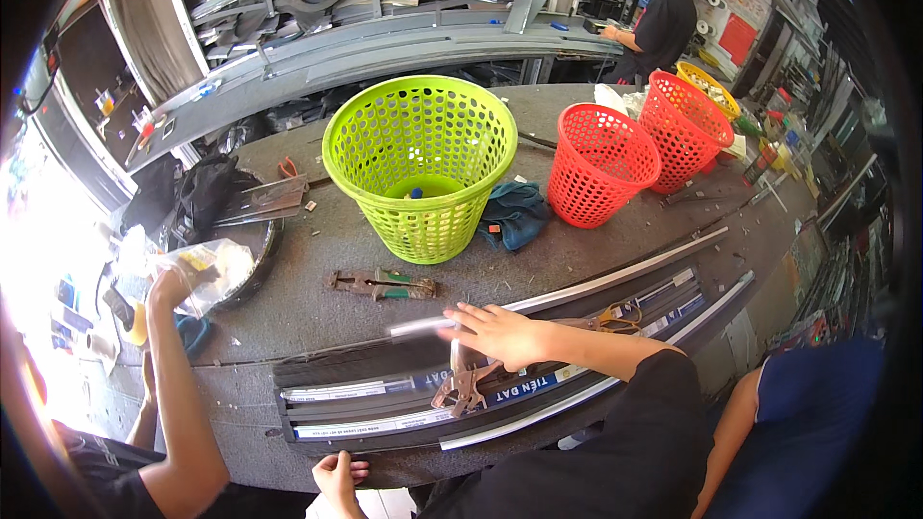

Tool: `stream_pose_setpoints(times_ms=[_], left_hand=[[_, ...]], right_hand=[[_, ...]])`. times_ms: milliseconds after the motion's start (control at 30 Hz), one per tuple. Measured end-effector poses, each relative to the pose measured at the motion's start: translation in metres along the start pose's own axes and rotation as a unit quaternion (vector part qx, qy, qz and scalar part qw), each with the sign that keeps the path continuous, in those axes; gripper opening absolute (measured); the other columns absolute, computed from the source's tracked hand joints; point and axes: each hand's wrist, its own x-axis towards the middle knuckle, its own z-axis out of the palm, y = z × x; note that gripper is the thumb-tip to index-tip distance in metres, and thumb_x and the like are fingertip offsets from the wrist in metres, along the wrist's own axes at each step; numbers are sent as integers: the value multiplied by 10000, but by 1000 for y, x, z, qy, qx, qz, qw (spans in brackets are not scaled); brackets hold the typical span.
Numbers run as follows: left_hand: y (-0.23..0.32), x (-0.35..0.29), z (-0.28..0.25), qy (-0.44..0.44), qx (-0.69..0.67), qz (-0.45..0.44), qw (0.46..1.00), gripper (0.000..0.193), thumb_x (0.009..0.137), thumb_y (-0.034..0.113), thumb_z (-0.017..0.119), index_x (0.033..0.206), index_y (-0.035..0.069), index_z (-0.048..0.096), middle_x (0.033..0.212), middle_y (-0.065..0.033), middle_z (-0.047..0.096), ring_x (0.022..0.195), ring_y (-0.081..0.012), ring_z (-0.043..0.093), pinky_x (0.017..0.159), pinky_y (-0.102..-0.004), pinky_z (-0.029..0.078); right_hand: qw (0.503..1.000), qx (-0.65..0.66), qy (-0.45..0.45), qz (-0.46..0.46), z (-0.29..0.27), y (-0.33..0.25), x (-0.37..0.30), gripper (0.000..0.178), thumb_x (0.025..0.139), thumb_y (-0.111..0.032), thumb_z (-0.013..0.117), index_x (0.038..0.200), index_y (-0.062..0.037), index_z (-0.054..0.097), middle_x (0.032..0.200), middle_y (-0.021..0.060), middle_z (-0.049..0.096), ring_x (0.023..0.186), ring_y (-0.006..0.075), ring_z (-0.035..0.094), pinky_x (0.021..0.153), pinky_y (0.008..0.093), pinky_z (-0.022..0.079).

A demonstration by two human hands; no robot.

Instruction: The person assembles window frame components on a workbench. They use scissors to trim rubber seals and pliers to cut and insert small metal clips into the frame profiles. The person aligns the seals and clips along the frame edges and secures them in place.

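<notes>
Holding a clear plastic bag (pixel 207 269) at the far left, a co-worker's hand (pixel 171 286) works beside a black basin (pixel 267 255). Next along, the person's left hand (pixel 338 481) sits low at the near bench edge, fingers curled in toward the thumb; whether they pinch anything, one can't tell. Just beyond it lie the labelled dark profiles (pixel 385 423), side by side across the bench, and that hand looks well placed to steady their near edge. Farther back, green-handled pliers (pixel 409 286) rest in front of a lime basket (pixel 423 231).

Now the centre of the action! Locking pliers (pixel 464 389) sit over the profiles, directly below the right hand (pixel 495 334), whose fingers are spread, reaching left; contact with the tool is hard to judge. Good handling here probably means a whole-palm grip, jaws square to the profiles, nothing scraping the finish, the ends held flush. To the right, a long white strip (pixel 615 272) runs behind yellow-handled pliers (pixel 615 317), and red baskets (pixel 601 168) stand beyond, well apart from the work.
</notes>
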Motion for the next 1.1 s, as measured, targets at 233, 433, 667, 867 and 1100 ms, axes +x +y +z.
stream_pose_setpoints(times_ms=[233, 433, 667, 867, 1100], left_hand=[[3, -5, 4, 6, 13, -2, 1000, 274, 948, 185, 603, 821, -52, 655, 672, -184, 715, 475, -183, 663, 405, -270, 494], [6, -6, -5, -53, 56, -35, 996, 292, 952, 227, 575, 909, -28, 712, 698, -117, 742, 568, -150, 707, 516, -251, 550], [21, -6, -8, -78, 44, -73, 993, 308, 929, 209, 562, 903, -37, 744, 720, -139, 743, 551, -172, 704, 482, -260, 536], [21, 4, -17, -134, 59, -87, 985, 325, 928, 217, 554, 919, -42, 751, 742, -150, 749, 558, -179, 710, 486, -265, 556], [29, 14, -33, -228, 61, -134, 963, 345, 910, 269, 570, 952, -3, 777, 792, -153, 761, 652, -198, 739, 575, -278, 586]], right_hand=[[998, 36, 51, -27, -15, 6, -10, 1085, 455, -132, 934, 1415, -36, 438, 1422, 237, 446, 1345, 394, 427, 1060, 494, 394], [996, 41, 62, -44, -45, -9, -9, 983, 448, -168, 901, 1314, -30, 457, 1292, 172, 495, 1255, 369, 462, 1047, 483, 368], [995, 8, 100, -18, -54, -23, -10, 914, 476, -153, 853, 1306, -73, 480, 1266, 154, 460, 1232, 357, 436, 1018, 479, 352], [980, -76, 179, -41, -35, -28, 5, 823, 523, -79, 821, 1289, -114, 521, 1278, 147, 449, 1282, 356, 411, 1041, 503, 332], [958, -10, 286, -23, -4, -14, 14, 745, 545, -41, 771, 1249, -132, 542, 1235, 143, 446, 1217, 388, 417, 1037, 527, 321]])
